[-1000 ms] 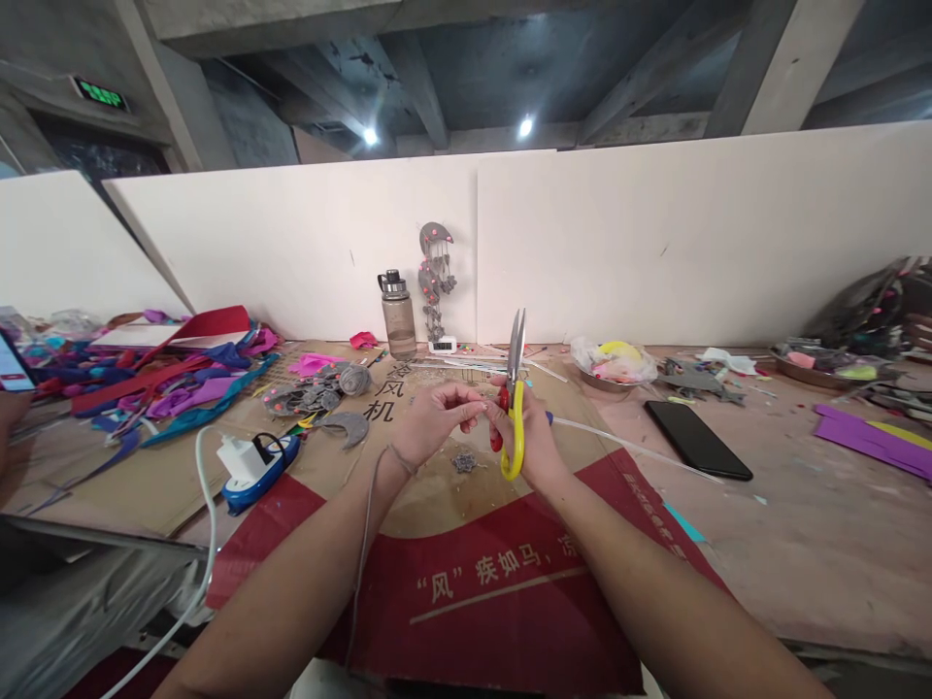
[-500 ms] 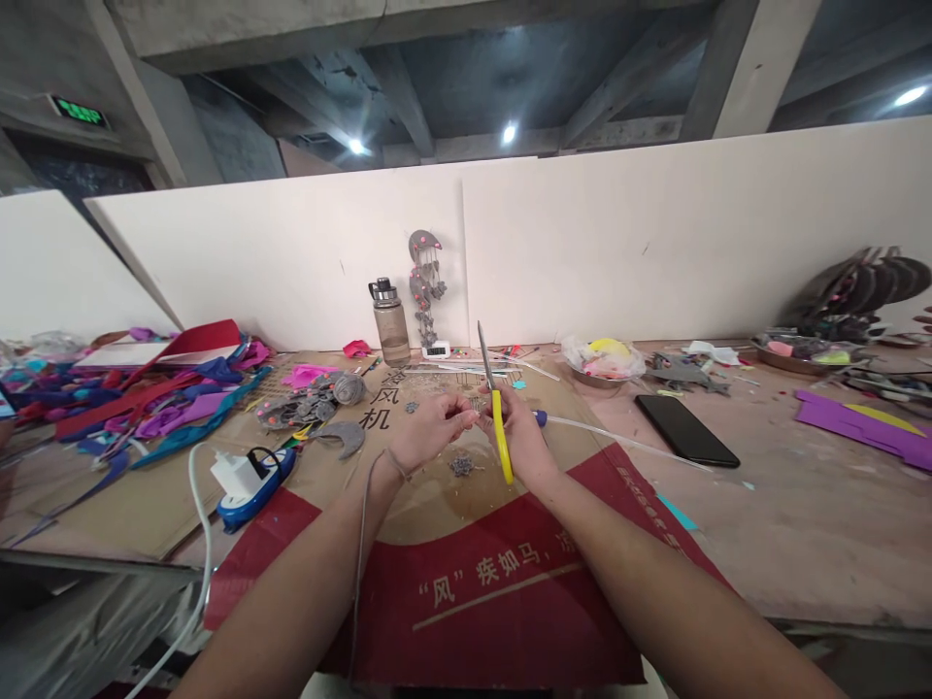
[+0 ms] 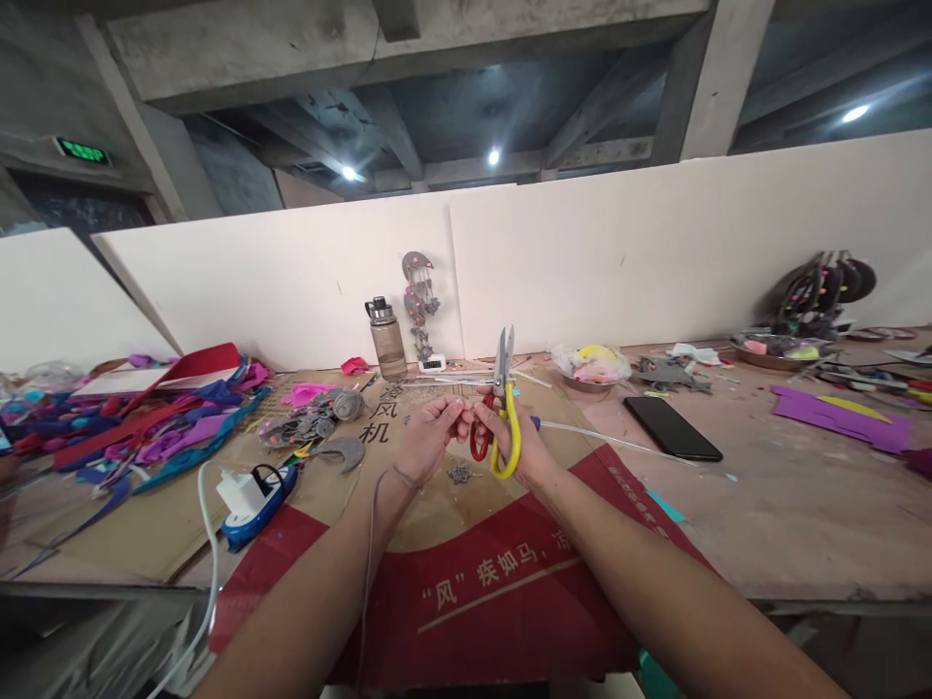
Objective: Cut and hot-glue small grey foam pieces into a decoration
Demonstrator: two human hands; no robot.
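My right hand [image 3: 531, 454] holds scissors [image 3: 515, 427] with one yellow and one red handle loop, the blades pointing up and slightly apart. Close beside it, my left hand [image 3: 426, 435] is closed in a pinch at the fingertips; what lies in the pinch is too small to make out. A grey cord [image 3: 371, 553] runs from my left wrist down along the forearm. Just below the hands, a small grey star-like piece [image 3: 458, 474] rests on the cardboard [image 3: 408, 519]. To the left lie a grey felt crescent [image 3: 345, 452] and a ball of grey yarn [image 3: 348, 404].
A water bottle [image 3: 387, 340] and a hanging grey ornament [image 3: 418, 306] stand by the white partition [image 3: 291, 282]. On the left are a blue power strip [image 3: 258, 510] and colourful felt scraps [image 3: 175, 417]. A black phone [image 3: 671, 427] and a bagged bowl [image 3: 588, 369] are right.
The scissors have turned in my right hand, so the red loop and both blades now show. My left hand stays pinched close by. The view has tilted up slightly.
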